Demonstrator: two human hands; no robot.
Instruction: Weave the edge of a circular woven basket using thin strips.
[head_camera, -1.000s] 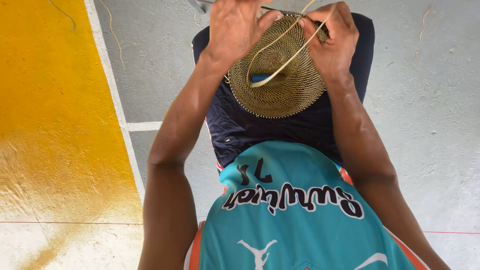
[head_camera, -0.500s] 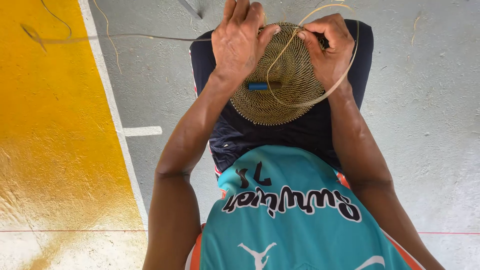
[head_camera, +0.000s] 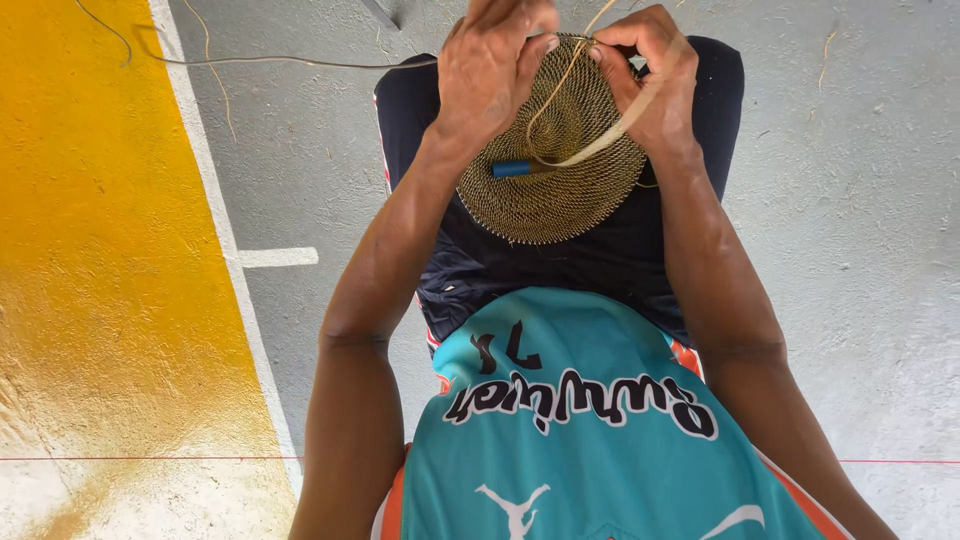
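Resting on lap, round woven disc (head_camera: 560, 195), far edge gripped by both hands. Left hand (head_camera: 490, 75) grip closed on disc rim. Right hand (head_camera: 650, 80) grip pinching pale flat strip (head_camera: 610, 140) looping across disc. Blue-handled tool (head_camera: 512, 169) under left hand. Grey floor (head_camera: 860, 250) beneath.

Left hand (head_camera: 490, 75): raised ahead of the lap, back to camera, fingers curled down and pinched close at the tips. Right hand (head_camera: 650, 85): level with the left, just beside it, fingers bent in a closed pinch. Both forearms bare, angled inward, elbows bent.
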